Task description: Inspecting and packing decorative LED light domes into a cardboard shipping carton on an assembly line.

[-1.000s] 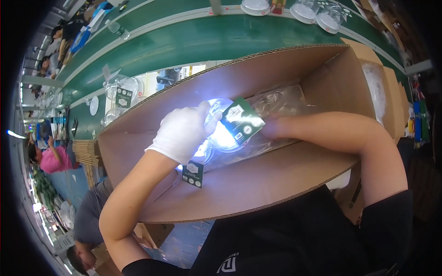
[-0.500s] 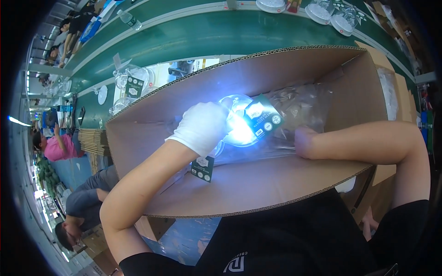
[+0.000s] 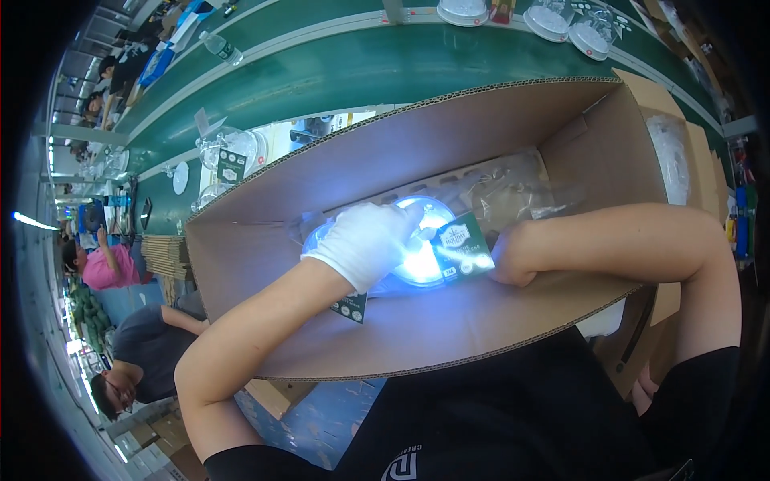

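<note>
- A large open cardboard box (image 3: 449,152) fills the middle of the frame, its far wall running from the lower left up to the upper right.
- The left hand (image 3: 365,242), in a white glove, reaches down into the box at the centre of the frame; its fingers curl over a clear, brightly lit round plastic container (image 3: 421,252) and grip its top.
- A dark green label card (image 3: 461,247) sits on the container, just right of the gloved fingers.
- The right hand (image 3: 507,258) is bare and comes in from the right of the frame; it lies against the right side of the container and the card. Its fingers are hidden behind the package, so I cannot tell whether it is clenched or loose.
- Right of the container, deeper in the box, lie crumpled clear plastic bags (image 3: 513,192).
- A second green card (image 3: 350,306) shows below the left wrist, against the near wall of the box.
- Behind the box a green bench (image 3: 337,72) crosses the upper frame, with clear lidded containers (image 3: 561,18) at its upper right edge.
- At the left edge of the frame, a person in a pink top (image 3: 104,266) sits well apart from the box.
</note>
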Demonstrator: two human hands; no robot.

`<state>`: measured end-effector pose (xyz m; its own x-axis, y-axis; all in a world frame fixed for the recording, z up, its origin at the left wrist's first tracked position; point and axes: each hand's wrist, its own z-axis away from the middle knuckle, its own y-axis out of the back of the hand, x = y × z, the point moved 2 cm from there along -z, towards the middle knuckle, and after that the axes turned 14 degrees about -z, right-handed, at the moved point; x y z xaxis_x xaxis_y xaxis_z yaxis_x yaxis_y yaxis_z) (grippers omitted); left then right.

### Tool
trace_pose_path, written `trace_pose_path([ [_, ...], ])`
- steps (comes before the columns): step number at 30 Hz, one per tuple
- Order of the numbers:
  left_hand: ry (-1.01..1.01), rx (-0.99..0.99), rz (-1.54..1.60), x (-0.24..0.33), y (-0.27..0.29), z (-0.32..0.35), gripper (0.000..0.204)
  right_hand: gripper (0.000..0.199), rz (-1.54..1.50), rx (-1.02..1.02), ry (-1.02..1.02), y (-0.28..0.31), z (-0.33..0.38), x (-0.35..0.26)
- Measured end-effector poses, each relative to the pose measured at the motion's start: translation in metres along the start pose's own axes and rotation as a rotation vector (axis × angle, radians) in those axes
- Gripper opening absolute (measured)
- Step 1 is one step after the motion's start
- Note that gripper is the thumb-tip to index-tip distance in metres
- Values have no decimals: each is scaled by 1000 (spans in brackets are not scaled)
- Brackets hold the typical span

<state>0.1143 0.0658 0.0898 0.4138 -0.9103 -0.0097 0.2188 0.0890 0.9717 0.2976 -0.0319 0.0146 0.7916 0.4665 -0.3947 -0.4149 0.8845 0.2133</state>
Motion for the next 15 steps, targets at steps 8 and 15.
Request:
trace_pose_path([
  [8,-81,100,-87,16,-2,-20,37,31,-63,32,11,-7,-3,2],
  [15,-96,98,-117,15,-9,-30,36,29,-73,-12,-19,-2,-3,8],
])
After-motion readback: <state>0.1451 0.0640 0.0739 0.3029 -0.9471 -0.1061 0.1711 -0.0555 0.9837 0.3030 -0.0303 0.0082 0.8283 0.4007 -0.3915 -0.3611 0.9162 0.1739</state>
